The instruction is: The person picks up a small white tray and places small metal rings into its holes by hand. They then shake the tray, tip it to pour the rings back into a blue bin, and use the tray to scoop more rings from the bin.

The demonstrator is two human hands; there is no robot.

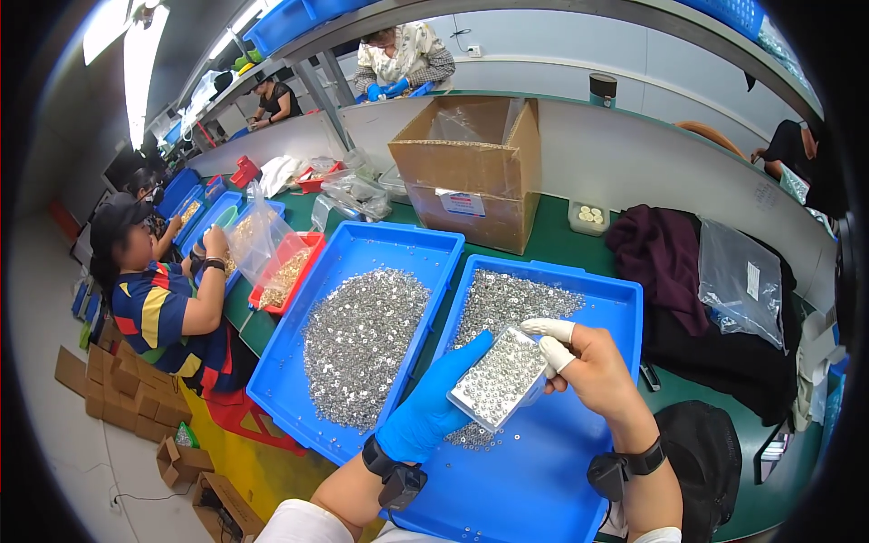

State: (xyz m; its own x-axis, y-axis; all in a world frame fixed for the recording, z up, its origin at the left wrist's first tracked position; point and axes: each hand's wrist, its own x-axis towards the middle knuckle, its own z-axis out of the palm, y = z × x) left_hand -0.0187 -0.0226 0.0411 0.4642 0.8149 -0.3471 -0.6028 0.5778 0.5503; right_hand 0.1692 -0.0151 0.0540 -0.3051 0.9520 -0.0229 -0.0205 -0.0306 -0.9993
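Observation:
A small clear rectangular box (496,378) with a white inside is tilted over the right blue tray (543,480). Rows of small silvery metal parts cover its face. My left hand (425,403), in a blue glove, grips the box from its left side. White finger cots cover the thumb and a finger of my right hand (584,357), which holds the box's right edge; its other fingers are partly hidden. Beneath and behind the box lies a heap of small silvery ring-like parts (507,299). A second blue tray (339,253) on the left carries a larger heap of similar parts (362,344).
A cardboard box (466,176) stands behind the trays, beside a small tub of whitish discs (589,217). Dark clothing (652,262) and a plastic bag (742,281) lie at right. A co-worker (172,290) handles a bag near a red bin (290,271) at left.

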